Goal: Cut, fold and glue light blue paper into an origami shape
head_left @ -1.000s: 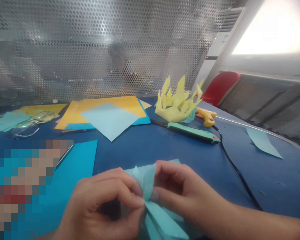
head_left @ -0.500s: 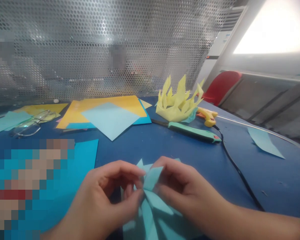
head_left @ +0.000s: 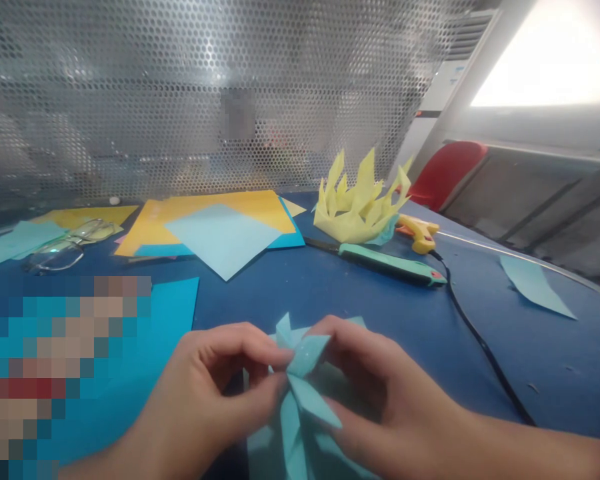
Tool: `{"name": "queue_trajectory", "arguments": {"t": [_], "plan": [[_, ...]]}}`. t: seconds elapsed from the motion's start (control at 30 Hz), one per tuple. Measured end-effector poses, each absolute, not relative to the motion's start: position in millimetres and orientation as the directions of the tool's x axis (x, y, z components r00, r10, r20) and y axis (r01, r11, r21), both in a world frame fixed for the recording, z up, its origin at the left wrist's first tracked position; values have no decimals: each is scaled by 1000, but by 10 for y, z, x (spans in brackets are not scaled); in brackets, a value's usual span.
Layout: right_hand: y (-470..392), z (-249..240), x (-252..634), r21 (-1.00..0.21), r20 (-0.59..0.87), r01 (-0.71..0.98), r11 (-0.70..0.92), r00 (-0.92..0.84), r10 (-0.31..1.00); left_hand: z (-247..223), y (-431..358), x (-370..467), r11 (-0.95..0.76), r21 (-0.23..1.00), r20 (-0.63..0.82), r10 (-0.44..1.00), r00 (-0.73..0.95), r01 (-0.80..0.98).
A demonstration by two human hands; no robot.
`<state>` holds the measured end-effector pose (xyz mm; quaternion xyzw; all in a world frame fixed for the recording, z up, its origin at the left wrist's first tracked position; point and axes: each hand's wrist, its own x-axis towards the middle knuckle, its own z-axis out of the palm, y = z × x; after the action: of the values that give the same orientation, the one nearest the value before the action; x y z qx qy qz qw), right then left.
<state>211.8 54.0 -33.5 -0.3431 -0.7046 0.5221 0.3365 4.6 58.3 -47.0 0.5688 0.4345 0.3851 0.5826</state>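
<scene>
Low in the centre, a light-blue folded paper flower [head_left: 309, 355] with pointed petals is between my two hands. My left hand [head_left: 215, 393] pinches its middle from the left, thumb and index finger pressed together on the paper. On the other side, my right hand [head_left: 385, 393] curls round the petals, its index finger behind the upper one and its thumb against the lower right one. Its other fingertips are hidden behind the paper. Flat light-blue paper [head_left: 267, 457] lies under the flower on the blue table [head_left: 280, 293].
A yellow folded-paper piece with spikes [head_left: 353, 217] stands behind, near a green-and-black handled tool [head_left: 393, 265] and a yellow glue gun [head_left: 423, 237] with a black cord. Orange sheets [head_left: 165, 220], a light-blue square [head_left: 225, 240] and glasses [head_left: 57, 257] lie leftward. A perforated metal screen [head_left: 180, 87] rises behind.
My right thumb has moved down and outward along the lower right petal, opening a wider gap to its index finger. The flower has tilted slightly; my left hand keeps its pinch.
</scene>
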Motion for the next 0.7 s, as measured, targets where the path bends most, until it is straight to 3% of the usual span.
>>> {"name": "queue_trajectory", "arguments": {"t": [0.2, 0.7], "plan": [[547, -383, 2153, -955, 140, 153, 253, -519, 843, -440, 570, 57, -25, 999, 33, 938, 344, -27], [560, -414, 2145, -995, 93, -8, 104, -516, 851, -288, 593, 192, -48, 989, 22, 984, 179, 140]]}}
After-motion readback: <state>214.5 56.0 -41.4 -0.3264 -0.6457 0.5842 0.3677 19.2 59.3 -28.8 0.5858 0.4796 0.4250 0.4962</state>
